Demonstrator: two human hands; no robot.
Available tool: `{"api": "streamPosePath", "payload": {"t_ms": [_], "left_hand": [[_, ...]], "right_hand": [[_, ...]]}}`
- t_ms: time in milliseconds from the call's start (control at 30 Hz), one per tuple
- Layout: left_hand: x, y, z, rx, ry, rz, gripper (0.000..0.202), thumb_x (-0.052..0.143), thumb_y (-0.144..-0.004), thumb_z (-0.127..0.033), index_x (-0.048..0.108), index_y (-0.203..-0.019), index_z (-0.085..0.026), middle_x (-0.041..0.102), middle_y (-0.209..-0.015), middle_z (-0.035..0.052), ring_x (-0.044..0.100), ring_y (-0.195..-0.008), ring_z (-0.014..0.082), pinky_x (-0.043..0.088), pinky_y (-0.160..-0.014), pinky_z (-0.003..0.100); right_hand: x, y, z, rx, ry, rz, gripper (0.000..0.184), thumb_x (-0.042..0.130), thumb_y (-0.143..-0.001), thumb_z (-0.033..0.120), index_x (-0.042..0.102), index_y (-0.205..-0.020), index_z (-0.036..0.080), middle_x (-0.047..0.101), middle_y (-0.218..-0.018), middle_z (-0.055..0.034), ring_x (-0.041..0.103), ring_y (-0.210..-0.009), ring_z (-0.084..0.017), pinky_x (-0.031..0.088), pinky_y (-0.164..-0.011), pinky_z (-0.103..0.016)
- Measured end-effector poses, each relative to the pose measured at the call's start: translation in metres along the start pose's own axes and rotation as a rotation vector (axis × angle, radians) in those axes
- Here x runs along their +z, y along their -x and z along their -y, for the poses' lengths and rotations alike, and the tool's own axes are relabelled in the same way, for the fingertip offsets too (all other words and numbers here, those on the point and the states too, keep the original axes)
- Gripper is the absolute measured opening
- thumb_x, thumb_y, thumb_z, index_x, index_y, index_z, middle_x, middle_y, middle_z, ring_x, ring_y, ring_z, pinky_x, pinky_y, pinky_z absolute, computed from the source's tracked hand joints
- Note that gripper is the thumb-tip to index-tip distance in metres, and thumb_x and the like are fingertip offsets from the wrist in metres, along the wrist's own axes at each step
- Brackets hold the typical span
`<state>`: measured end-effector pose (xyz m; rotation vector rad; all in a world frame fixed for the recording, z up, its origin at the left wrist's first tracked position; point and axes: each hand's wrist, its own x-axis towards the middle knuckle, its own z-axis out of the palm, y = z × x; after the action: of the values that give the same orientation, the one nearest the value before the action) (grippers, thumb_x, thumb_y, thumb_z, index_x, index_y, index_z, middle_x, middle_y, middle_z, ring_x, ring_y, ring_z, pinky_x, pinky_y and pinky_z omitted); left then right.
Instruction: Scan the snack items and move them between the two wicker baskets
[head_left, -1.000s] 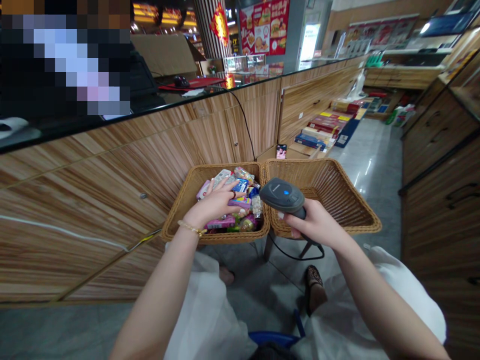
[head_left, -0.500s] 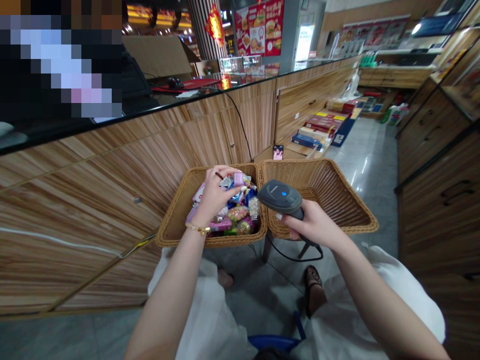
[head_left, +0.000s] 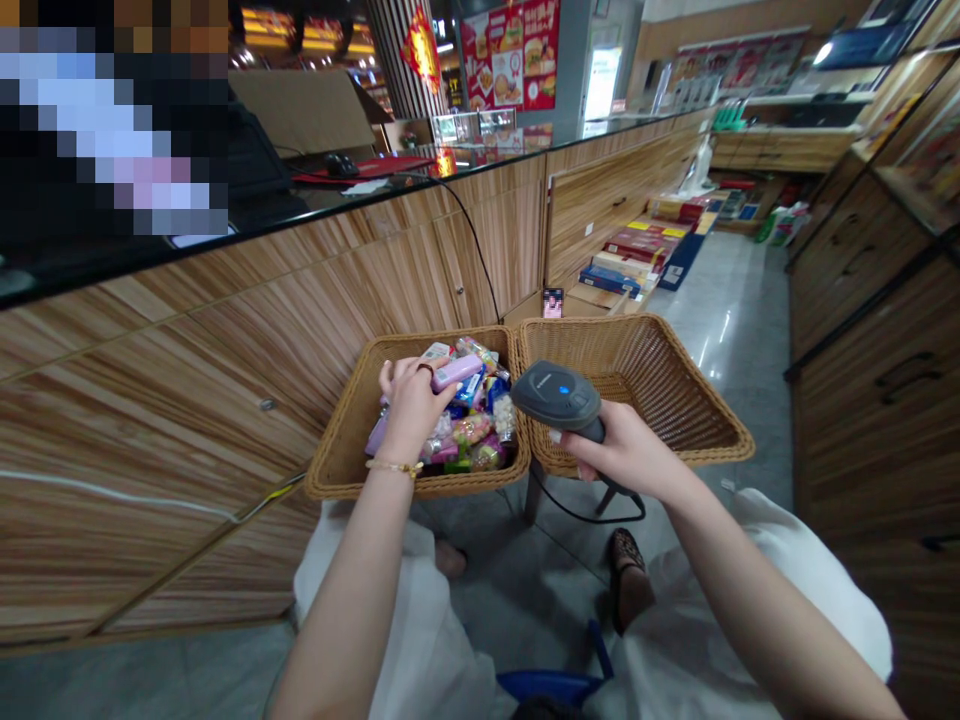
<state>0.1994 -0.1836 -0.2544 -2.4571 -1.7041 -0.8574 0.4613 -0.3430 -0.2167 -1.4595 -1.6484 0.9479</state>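
Note:
Over the left wicker basket point(head_left: 330, 440), my left hand point(head_left: 412, 395) is closed on a light purple oblong package point(head_left: 457, 372); its exact kind cannot be made out. Beneath it lies a heap of small packaged goods point(head_left: 472, 430) in colourful wrappers. My right hand point(head_left: 619, 445) grips a dark grey barcode scanner point(head_left: 559, 392) by its handle. A blue light shows on top of the scanner, and its head points left, above where the two baskets meet. The right wicker basket point(head_left: 705, 420) stands behind and beside my right hand.
A wood-grain counter point(head_left: 405, 250) with a dark glossy top runs behind the baskets. The scanner cable point(head_left: 592, 518) loops below my right hand. A phone point(head_left: 553, 303) stands behind the baskets, and stacked boxes point(head_left: 637, 250) lie farther back. Wooden drawers point(head_left: 885, 330) line the right side.
My left hand has shifted slightly left, and the light purple package now shows lengthwise in its fingers, where only its end showed before. The scanner stays nearly in place in my right hand.

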Motion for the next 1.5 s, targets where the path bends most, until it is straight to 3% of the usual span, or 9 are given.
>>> {"api": "streamPosePath", "payload": {"t_ms": [167, 367, 533, 800, 1000, 1233, 1500], "left_hand": [[0.000, 0.000, 0.000, -0.068, 0.016, 0.015, 0.043, 0.069, -0.088, -0.033, 0.070, -0.129, -0.023, 0.072, -0.122, 0.0121, 0.056, -0.128, 0.0350, 0.029, -0.119, 0.058], [-0.010, 0.001, -0.010, 0.069, 0.117, -0.071, 0.051, 0.072, -0.087, -0.028, 0.065, -0.138, -0.029, 0.073, -0.128, 0.0066, 0.058, -0.131, 0.0284, 0.024, -0.124, 0.054], [-0.014, 0.003, -0.014, 0.182, 0.191, -0.140, 0.060, 0.074, -0.088, -0.031, 0.056, -0.145, -0.035, 0.073, -0.133, 0.0032, 0.055, -0.141, 0.0267, 0.016, -0.128, 0.059], [-0.015, 0.005, -0.016, 0.294, 0.181, -0.145, 0.070, 0.074, -0.091, -0.032, 0.044, -0.154, -0.032, 0.073, -0.135, 0.0029, 0.046, -0.150, 0.0220, 0.006, -0.133, 0.055], [-0.015, 0.005, -0.016, 0.321, 0.196, -0.127, 0.072, 0.073, -0.091, -0.031, 0.041, -0.156, -0.031, 0.074, -0.132, 0.0031, 0.045, -0.150, 0.0214, 0.004, -0.134, 0.054], [-0.015, 0.004, -0.015, 0.316, 0.166, -0.116, 0.063, 0.068, -0.092, -0.025, 0.047, -0.152, -0.031, 0.066, -0.145, 0.0049, 0.049, -0.148, 0.0229, 0.008, -0.134, 0.055], [-0.014, 0.004, -0.015, 0.307, 0.205, -0.125, 0.074, 0.075, -0.089, -0.031, 0.043, -0.155, -0.033, 0.071, -0.138, 0.0032, 0.049, -0.148, 0.0232, 0.013, -0.133, 0.058]], "right_hand": [[0.001, 0.001, -0.002, -0.012, 0.019, 0.019, 0.019, 0.062, -0.087, 0.039, 0.058, -0.082, 0.022, 0.067, -0.052, 0.0001, 0.068, -0.049, -0.021, 0.053, -0.058, -0.030], [0.006, 0.001, 0.004, -0.017, -0.026, 0.045, 0.014, 0.063, -0.086, 0.035, 0.058, -0.080, 0.022, 0.065, -0.050, 0.0019, 0.068, -0.049, -0.020, 0.052, -0.056, -0.028], [0.016, 0.001, 0.011, -0.015, -0.089, 0.069, 0.017, 0.063, -0.086, 0.035, 0.056, -0.076, 0.024, 0.065, -0.051, 0.0015, 0.068, -0.049, -0.021, 0.053, -0.055, -0.029], [0.022, 0.003, 0.013, -0.056, -0.146, 0.037, 0.018, 0.063, -0.088, 0.034, 0.058, -0.075, 0.023, 0.066, -0.050, 0.0005, 0.068, -0.050, -0.019, 0.055, -0.059, -0.029], [0.027, 0.003, 0.013, -0.047, -0.148, 0.043, 0.020, 0.063, -0.088, 0.037, 0.056, -0.075, 0.024, 0.065, -0.049, 0.0017, 0.067, -0.048, -0.020, 0.055, -0.058, -0.029], [0.026, 0.002, 0.012, -0.052, -0.145, 0.057, 0.016, 0.063, -0.087, 0.036, 0.058, -0.079, 0.023, 0.066, -0.049, 0.0017, 0.069, -0.049, -0.021, 0.056, -0.060, -0.030], [0.021, 0.003, 0.015, -0.039, -0.125, 0.038, 0.016, 0.063, -0.086, 0.035, 0.058, -0.076, 0.023, 0.066, -0.049, 0.0013, 0.068, -0.048, -0.020, 0.055, -0.058, -0.029]]}}
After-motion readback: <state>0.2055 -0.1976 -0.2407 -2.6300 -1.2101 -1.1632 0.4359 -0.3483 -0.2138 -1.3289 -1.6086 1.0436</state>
